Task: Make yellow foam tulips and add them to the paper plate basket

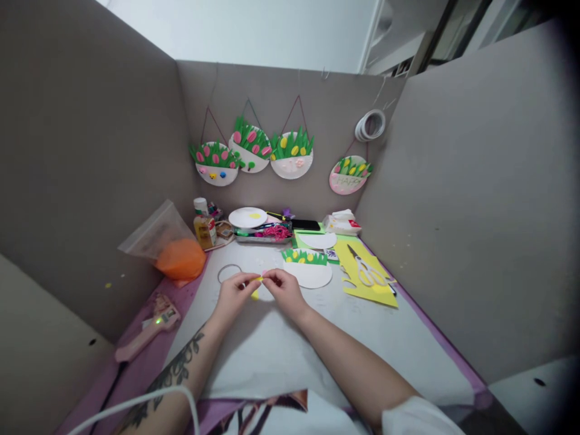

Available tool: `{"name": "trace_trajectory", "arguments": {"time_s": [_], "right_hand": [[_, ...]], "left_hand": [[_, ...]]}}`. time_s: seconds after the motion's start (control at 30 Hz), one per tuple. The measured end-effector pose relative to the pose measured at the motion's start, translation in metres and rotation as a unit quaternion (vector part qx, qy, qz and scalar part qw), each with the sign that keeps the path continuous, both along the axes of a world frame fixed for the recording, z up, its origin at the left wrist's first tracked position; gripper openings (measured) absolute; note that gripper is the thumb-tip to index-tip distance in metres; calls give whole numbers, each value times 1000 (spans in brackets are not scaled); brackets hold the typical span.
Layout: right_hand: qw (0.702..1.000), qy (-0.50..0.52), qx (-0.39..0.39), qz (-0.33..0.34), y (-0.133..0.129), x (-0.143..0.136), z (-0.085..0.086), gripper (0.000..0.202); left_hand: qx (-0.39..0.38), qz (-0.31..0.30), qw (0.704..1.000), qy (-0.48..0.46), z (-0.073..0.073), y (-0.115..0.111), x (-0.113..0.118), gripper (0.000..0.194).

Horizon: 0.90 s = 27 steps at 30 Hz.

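Observation:
My left hand (236, 294) and my right hand (285, 292) meet over the middle of the table, thumbs and fingertips pinched together. Between them is a small piece of yellow paper (260, 278), mostly covered by the fingers. Another yellow strip (255, 295) shows just below my left fingertips. Right behind my right hand lies a white paper plate (312, 275) with green paper grass and yellow paper flowers along its top. A thin ring (229, 272) lies beyond my left hand.
White-handled scissors (369, 273) rest on yellow paper (376, 293) at right. At left are a pink glue gun (151, 331), an orange-filled bag (180, 258) and a glue bottle (205, 229). A supply tray (263, 239) stands behind. Decorated plates (292, 166) hang on the grey partition.

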State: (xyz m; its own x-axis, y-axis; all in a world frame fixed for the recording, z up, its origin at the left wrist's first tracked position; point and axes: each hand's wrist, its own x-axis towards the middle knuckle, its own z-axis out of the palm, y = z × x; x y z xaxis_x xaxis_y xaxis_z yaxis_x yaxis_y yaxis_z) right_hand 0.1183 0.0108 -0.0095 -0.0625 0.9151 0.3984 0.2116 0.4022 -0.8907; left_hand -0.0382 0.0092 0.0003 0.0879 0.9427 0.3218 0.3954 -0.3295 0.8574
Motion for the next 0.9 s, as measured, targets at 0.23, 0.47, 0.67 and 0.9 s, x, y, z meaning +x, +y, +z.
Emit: {"name": "trace_trajectory", "arguments": {"time_s": [0.23,0.47,0.67,0.9], "right_hand": [[1000,-4,16,-9,-2,0,1,14],[999,-15,32,-12,-3,0,2,14],[996,-33,78,-18,-3,2,3,11],[994,-49,99,-21,-3,1,3,11]], "left_hand": [[-54,-17,998,-34,1,1,2,23],[-69,-30,996,-49,1,0,3,27],[-78,-36,995,-55,0,-1,3,26],[-74,-34,996,-43,2,-2,5,24]]}}
